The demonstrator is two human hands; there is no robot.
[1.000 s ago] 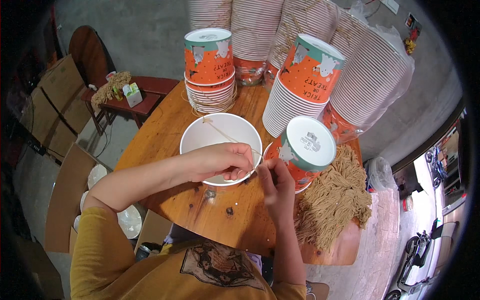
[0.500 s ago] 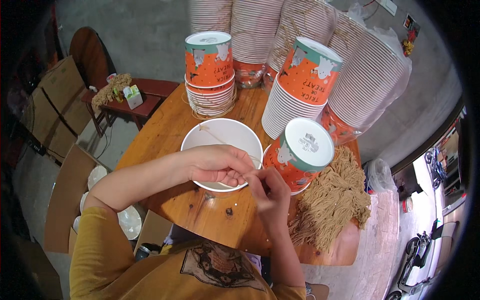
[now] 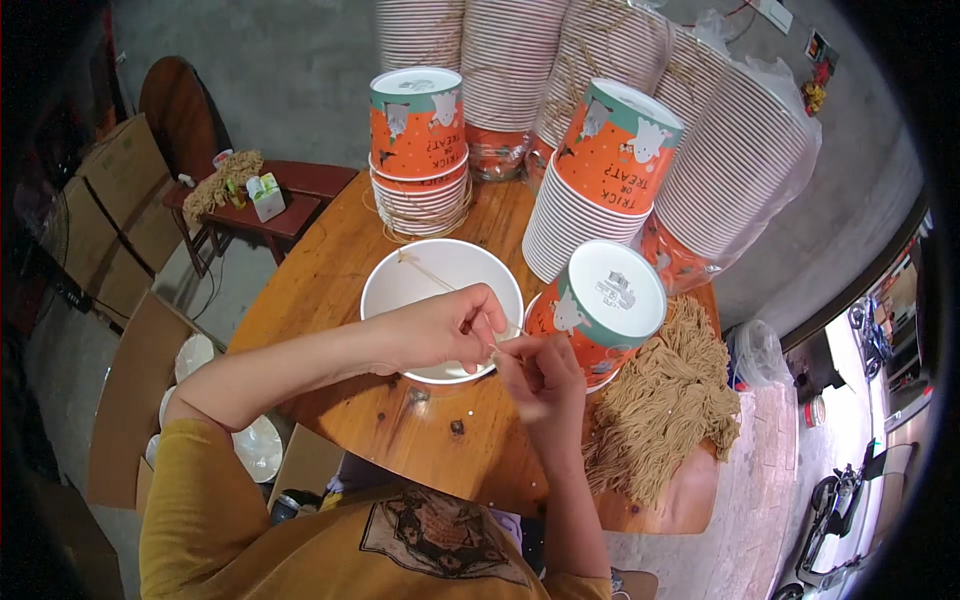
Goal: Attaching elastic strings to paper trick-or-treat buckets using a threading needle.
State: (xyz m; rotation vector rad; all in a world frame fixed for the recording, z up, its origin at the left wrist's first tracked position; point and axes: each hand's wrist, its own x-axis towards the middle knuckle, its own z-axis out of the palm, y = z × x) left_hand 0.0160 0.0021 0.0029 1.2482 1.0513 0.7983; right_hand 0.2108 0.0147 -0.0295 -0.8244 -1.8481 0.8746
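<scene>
A white paper bucket (image 3: 440,300) stands open at frame centre on the round wooden tabletop (image 3: 330,290), a thin twine (image 3: 432,272) lying across its inside. At its lower right rim, the left hand (image 3: 440,330) and right hand (image 3: 540,372) meet, fingers pinched on the twine. An orange printed bucket (image 3: 600,305) sits just right, beside loose twine bundles (image 3: 665,400).

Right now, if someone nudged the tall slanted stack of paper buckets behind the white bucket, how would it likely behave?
The slanted stack of paper buckets would probably tip or slide apart: it already leans. It looks light for its size, being thin nested paper, so a small push may shift it. The round wooden table offers a smooth surface, so it may skid.
</scene>
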